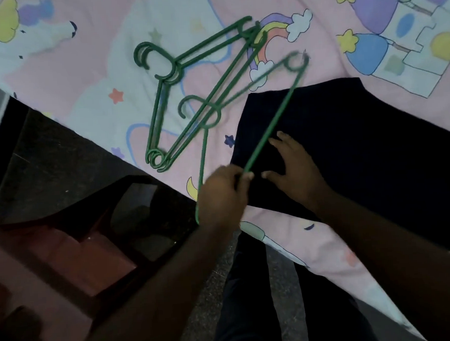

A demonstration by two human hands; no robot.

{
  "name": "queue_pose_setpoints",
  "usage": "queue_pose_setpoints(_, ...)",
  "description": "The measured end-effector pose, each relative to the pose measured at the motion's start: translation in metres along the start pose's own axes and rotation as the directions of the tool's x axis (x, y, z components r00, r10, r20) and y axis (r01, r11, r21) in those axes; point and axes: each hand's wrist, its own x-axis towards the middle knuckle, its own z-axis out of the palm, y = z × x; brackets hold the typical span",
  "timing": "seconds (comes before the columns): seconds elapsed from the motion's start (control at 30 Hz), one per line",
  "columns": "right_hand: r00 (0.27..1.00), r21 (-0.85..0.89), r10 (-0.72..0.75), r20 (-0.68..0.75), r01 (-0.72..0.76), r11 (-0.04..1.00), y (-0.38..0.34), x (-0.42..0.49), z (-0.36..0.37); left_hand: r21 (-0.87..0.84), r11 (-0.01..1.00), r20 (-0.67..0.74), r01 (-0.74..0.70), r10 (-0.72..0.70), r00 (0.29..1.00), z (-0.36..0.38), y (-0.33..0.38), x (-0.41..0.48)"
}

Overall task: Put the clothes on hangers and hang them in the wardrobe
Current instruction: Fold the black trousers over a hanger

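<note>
Below, a pink bedsheet (317,67) printed with unicorns, rainbows, stars and castles fills the upper and right parts of the view, its near edge running on a diagonal from the left side down toward the bottom right. Beyond that edge lies a dark speckled floor (59,154), where a reddish-brown plastic stool (74,258) stands close against the bed at lower left, leaving only a narrow strip of floor between it and the person's dark-clad legs (253,300). A dark garment (349,149) lies spread flat on the sheet at right, reaching to the bed's near edge; its cloth looks almost black, with a straight upper hem and no detail readable in the dim light. Open sheet remains above and to the left of it. A stack of green hangers (199,66) rests on the sheet to the upper left of the garment, hooks pointing left, clear of the cloth. One more green hanger (269,130), thin and blurred, is lifted above the garment's left corner, its far end near the rainbow print. The left hand (222,194) grips this hanger at its near corner, fingers curled round the bar. The right hand (295,171) rests on the garment just beside it, fingers spread wide and holding nothing.
</note>
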Motion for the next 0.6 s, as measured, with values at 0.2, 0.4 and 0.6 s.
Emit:
queue_pose_setpoints(0.2,0.968,0.288,0.158,-0.195,-0.097,0.953,-0.011,-0.007,-0.030,0.004,0.998,0.030,0.058,-0.058,0.998,0.047,0.001,-0.005)
queue_pose_setpoints(0.4,0.975,0.314,0.206,-0.083,-0.171,0.934,-0.064,0.018,-0.014,0.189,0.981,0.243,0.038,-0.084,0.966,0.027,0.012,0.002)
queue_pose_setpoints(0.6,0.921,0.246,0.388,-0.030,-0.369,0.896,-0.086,0.045,0.018,0.178,0.960,0.027,0.218,-0.226,0.974,-0.006,-0.012,0.018)
